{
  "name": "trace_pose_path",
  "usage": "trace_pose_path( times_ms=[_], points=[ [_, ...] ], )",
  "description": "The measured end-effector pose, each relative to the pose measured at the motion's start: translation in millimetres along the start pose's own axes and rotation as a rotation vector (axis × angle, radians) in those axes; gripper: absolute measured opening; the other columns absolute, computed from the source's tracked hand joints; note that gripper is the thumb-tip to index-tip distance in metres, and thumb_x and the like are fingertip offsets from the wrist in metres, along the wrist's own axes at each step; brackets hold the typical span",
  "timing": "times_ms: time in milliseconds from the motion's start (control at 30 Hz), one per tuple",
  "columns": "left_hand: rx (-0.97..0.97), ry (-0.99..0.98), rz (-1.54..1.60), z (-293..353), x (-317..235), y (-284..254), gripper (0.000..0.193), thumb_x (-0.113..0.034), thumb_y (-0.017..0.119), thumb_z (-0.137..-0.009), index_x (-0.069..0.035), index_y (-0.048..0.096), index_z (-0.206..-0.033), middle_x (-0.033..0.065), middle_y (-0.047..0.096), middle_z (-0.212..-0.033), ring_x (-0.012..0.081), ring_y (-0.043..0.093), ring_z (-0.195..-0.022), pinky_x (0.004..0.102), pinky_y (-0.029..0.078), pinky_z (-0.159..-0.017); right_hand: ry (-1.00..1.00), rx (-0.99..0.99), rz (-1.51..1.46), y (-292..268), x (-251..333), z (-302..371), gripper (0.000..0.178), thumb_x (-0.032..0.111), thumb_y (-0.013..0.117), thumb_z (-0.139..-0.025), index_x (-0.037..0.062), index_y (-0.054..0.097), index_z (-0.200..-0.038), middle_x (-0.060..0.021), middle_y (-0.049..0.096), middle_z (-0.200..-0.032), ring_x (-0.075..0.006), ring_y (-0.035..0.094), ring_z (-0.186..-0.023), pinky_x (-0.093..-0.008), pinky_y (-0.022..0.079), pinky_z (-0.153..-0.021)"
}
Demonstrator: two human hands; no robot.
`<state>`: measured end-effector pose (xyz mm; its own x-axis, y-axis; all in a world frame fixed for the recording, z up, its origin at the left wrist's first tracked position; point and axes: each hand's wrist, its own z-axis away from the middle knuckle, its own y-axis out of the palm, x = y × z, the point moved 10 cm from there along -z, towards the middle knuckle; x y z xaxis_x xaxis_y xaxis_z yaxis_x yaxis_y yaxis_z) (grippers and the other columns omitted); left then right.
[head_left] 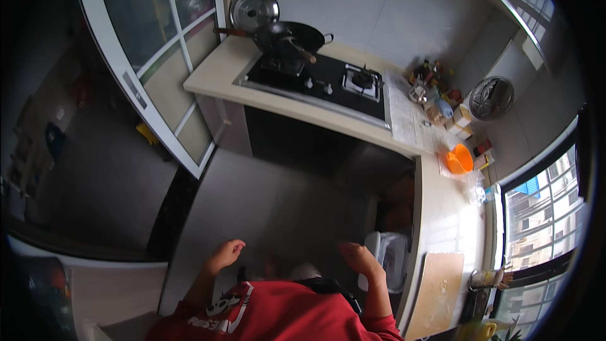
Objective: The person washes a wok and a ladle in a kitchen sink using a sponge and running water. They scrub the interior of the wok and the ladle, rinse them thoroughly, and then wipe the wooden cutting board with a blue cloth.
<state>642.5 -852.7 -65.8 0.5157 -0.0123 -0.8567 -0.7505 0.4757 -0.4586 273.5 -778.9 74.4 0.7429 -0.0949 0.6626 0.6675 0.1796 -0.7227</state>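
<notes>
1. Apparently held left hand (pixel 228 254) at ten o'clock from red shirt (pixel 297 309), half-open, gripping nothing visible.
2. Held right hand (pixel 358 257) at two o'clock; could not tell its grip; had white bin (pixel 396 265) near its three o'clock.
3. Seemed between grips; needed reaching for any hold.

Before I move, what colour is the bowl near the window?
Orange; the bowl shows best in the head view.

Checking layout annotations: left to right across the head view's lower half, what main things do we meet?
Black floor strip → left hand → right hand → tan board → barred window
</notes>
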Motion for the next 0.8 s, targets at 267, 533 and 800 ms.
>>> trace_pose_path(
  times_ms=[267, 533, 800],
  points=[
    [0.019, 0.019, 0.106, -147, -24, -79, 0.017, -0.008, 0.051, -0.088, -0.002, 0.060, -0.100, 0.0099, 0.065, -0.090, 0.0180, 0.062, -0.082, 0.0282, 0.048, -0.073, 0.103, -0.018, -0.021, -64, -7, -172, 0.020, 0.020, 0.057, -0.083, 0.0083, 0.065, -0.098, -0.0150, 0.066, -0.086, -0.0264, 0.065, -0.081, -0.0342, 0.051, -0.070],
    [-0.088, -0.019, 0.053, -294, -114, -214, 0.018, -0.007, 0.051, -0.088, 0.000, 0.059, -0.103, 0.0099, 0.064, -0.096, 0.0170, 0.061, -0.088, 0.0287, 0.048, -0.077, 0.113, -0.051, -0.982, -131, 9, -426, 0.039, 0.025, 0.052, -0.091, -0.0047, 0.048, -0.116, -0.0166, 0.059, -0.103, -0.0242, 0.061, -0.092, -0.0344, 0.051, -0.079],
    [-0.167, 0.202, -0.069, -447, -180, -356, 0.015, -0.005, 0.052, -0.086, 0.000, 0.060, -0.099, 0.0099, 0.064, -0.093, 0.0170, 0.061, -0.086, 0.0272, 0.048, -0.075, 0.353, 0.422, -1.445, -129, 73, -612, 0.039, 0.031, 0.042, -0.094, -0.0032, 0.045, -0.113, -0.0225, 0.055, -0.109, -0.0332, 0.057, -0.101, -0.0423, 0.049, -0.087]
  ],
)
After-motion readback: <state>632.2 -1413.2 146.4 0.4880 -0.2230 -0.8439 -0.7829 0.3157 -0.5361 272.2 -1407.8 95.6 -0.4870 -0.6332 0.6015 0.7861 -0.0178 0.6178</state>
